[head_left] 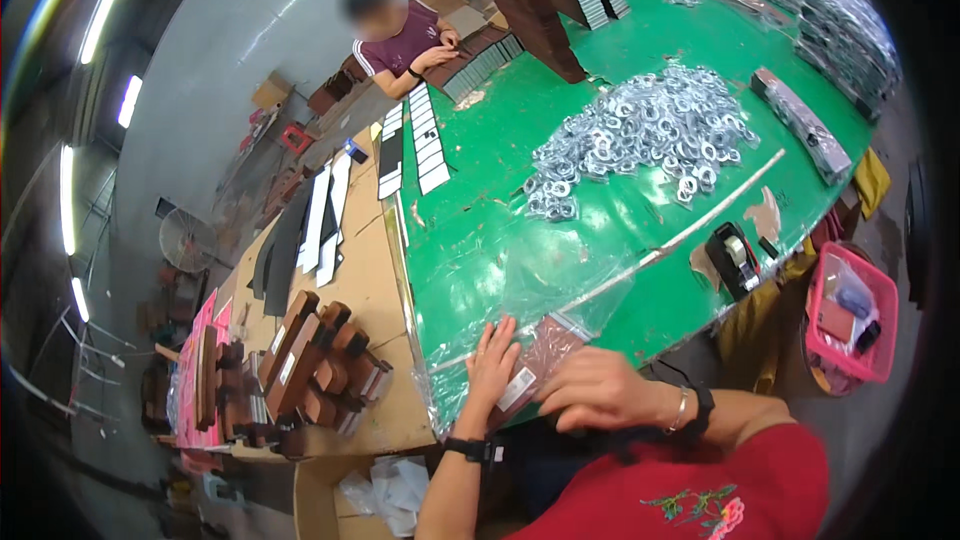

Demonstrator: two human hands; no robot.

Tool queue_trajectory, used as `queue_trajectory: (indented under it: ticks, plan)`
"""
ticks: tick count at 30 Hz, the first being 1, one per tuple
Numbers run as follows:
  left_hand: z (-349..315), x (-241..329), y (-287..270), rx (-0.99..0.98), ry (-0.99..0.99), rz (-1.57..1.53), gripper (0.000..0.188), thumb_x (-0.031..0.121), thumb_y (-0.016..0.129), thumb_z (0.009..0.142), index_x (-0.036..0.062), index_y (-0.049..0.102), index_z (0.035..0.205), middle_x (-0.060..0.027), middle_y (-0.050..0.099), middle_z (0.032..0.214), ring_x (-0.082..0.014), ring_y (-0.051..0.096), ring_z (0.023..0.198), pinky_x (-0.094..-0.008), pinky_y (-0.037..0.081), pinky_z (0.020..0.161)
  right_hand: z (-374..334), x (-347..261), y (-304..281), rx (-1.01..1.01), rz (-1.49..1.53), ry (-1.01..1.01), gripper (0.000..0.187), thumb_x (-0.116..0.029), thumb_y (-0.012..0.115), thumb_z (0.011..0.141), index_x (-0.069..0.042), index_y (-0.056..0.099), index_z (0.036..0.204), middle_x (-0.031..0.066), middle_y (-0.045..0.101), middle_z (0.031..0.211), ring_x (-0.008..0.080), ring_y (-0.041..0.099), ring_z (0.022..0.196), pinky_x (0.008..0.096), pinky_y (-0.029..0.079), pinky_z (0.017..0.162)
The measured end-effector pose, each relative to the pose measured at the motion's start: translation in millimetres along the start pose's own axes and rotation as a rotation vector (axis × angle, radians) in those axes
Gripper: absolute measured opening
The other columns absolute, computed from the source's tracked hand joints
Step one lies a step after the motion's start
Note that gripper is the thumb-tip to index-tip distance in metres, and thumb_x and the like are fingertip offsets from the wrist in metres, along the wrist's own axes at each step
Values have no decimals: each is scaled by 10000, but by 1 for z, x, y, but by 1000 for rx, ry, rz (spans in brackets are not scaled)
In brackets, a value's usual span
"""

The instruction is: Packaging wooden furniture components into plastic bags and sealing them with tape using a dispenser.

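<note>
A flat brown piece (556, 342) with a white label (516, 387) lies inside or under clear plastic film (470, 325) at the table's near edge. Flat on the film, just left of the brown piece, rests my left hand (490, 365), its fingers stretched out. My right hand (605, 387) is over the right side of the brown piece, with its fingers curled in; whatever they may hold is hidden. Black bands circle both wrists.
The green table (470, 240) bears a heap of bagged silvery rings (650, 130) and a tape dispenser (735, 260). Brown blocks (320, 360) stand left on cardboard. A pink basket (850, 315) is at right. Across the table, a co-worker (405, 45) handles stacked brown pieces.
</note>
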State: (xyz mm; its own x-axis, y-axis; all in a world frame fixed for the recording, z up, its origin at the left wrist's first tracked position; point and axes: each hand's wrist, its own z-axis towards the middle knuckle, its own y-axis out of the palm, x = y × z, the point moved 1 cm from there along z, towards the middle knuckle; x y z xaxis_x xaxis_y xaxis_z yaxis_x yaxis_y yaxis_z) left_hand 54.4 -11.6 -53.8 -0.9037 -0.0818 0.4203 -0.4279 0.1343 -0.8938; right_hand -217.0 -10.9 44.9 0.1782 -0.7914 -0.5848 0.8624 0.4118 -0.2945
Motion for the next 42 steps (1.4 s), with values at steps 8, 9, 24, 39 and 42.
queue_trajectory:
  ticks: [8, 9, 24, 39, 42]
  plan:
    - [-11, 14, -9, 9, 55, -32, 547, 360, 489, 1054, 261, 414, 1587, 33, 370, 1660, -246, 290, 1545, -554, 242, 1154, -91, 64, -35, 271, -314, 727, 192, -160, 661, 927, -46, 624, 777, 110, 588, 715, 295, 597, 661, 415, 436, 604]
    - [-11, 17, -11, 10, 22, -38, 544, 337, 490, 1054, 253, 416, 1586, 27, 370, 1661, -250, 290, 1546, -544, 243, 1155, -88, 66, -32, 182, -500, 580, 205, -175, 696, 906, -56, 610, 764, 102, 570, 704, 301, 580, 651, 417, 421, 598]
    - [-18, 21, -19, -15, 9, -76, 548, 290, 516, 1034, 211, 447, 1572, 0, 390, 1651, -265, 286, 1549, -499, 227, 1177, -88, 61, -26, 205, -516, 585, 193, -171, 735, 869, -91, 610, 745, 64, 534, 698, 275, 547, 639, 400, 391, 598]
    - [-15, 14, -14, 25, 58, -90, 533, 331, 465, 1060, 229, 431, 1582, 16, 395, 1647, -257, 275, 1552, -526, 207, 1192, 36, 175, -109, 155, -655, 599, 276, -255, 707, 892, -58, 706, 1085, 153, 691, 1012, 371, 680, 932, 473, 544, 785]
    - [-1, 9, -14, 16, 72, -80, 533, 330, 453, 1062, 206, 435, 1579, -2, 393, 1647, -271, 258, 1556, -493, 176, 1222, 62, 230, -93, 52, -740, 740, 316, -311, 752, 849, -51, 717, 1025, 186, 675, 1013, 387, 675, 967, 494, 550, 806]
